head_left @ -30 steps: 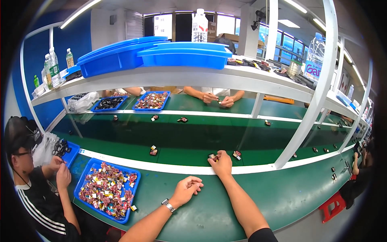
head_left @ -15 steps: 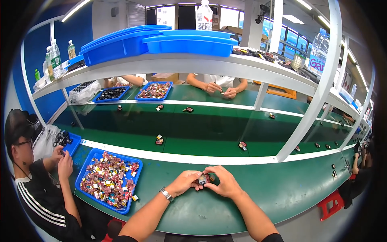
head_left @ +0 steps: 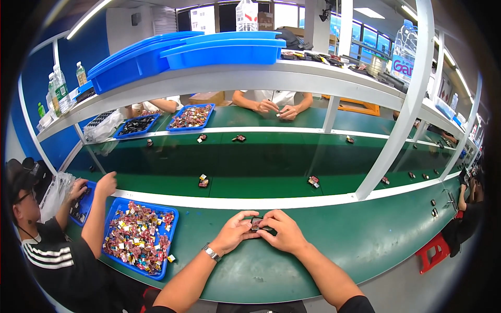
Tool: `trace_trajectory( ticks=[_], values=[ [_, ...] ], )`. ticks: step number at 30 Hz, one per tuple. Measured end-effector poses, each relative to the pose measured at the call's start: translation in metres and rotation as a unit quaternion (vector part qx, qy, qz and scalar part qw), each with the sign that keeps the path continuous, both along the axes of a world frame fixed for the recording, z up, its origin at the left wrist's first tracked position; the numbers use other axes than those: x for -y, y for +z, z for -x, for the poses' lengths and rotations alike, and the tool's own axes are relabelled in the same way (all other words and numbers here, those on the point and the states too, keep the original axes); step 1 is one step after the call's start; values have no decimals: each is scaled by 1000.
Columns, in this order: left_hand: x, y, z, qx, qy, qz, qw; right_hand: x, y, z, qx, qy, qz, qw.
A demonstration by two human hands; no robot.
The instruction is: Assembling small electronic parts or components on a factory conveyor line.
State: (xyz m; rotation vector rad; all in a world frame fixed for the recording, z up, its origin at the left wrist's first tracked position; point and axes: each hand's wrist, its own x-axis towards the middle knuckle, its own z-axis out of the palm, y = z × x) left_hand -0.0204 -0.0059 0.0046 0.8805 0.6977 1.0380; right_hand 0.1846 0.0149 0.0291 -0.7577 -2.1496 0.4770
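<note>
My left hand (head_left: 235, 232) and my right hand (head_left: 282, 233) meet over the green table edge, both pinching one small dark part with a reddish piece (head_left: 256, 224) between their fingertips. A watch sits on my left wrist. To the left lies a blue tray (head_left: 112, 219) filled with several small red, gold and silver pieces. Similar small parts (head_left: 203, 181) (head_left: 313, 181) rest on the green conveyor belt (head_left: 250, 161) beyond the white strip.
A person in a black striped shirt (head_left: 57, 261) sits at my left, one hand raised over another blue tray. Across the belt other people's hands (head_left: 276, 108) work beside blue trays (head_left: 190, 116). Blue bins (head_left: 224, 49) sit on the white shelf; a slanted white post (head_left: 396, 130) stands right.
My right hand drew back from the belt's edge with the small part, and my left hand came in to meet it. Both hands now hold it together, nearer to me.
</note>
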Motion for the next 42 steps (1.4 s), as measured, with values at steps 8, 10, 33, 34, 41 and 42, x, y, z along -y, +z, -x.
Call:
trace_trajectory(
  ticks=[8,10,33,34,41,42],
  values=[
    [1,-8,5,5,0,-15,1000,0,-5,10,26,-28,15,999],
    [-2,-8,1,4,-16,-19,1000,1,-4,5,39,-32,12,999],
    [0,-9,2,-8,-48,-46,998,-5,-7,1,11,31,59,998],
    [1,-8,1,-17,-38,-38,998,-5,-8,1,10,31,57,998],
    [1,-9,1,-23,-20,-24,999,-3,-11,2,-5,32,72,997],
    [1,-10,1,-16,-20,-16,1000,-2,-12,3,-10,16,66,998]
  ],
)
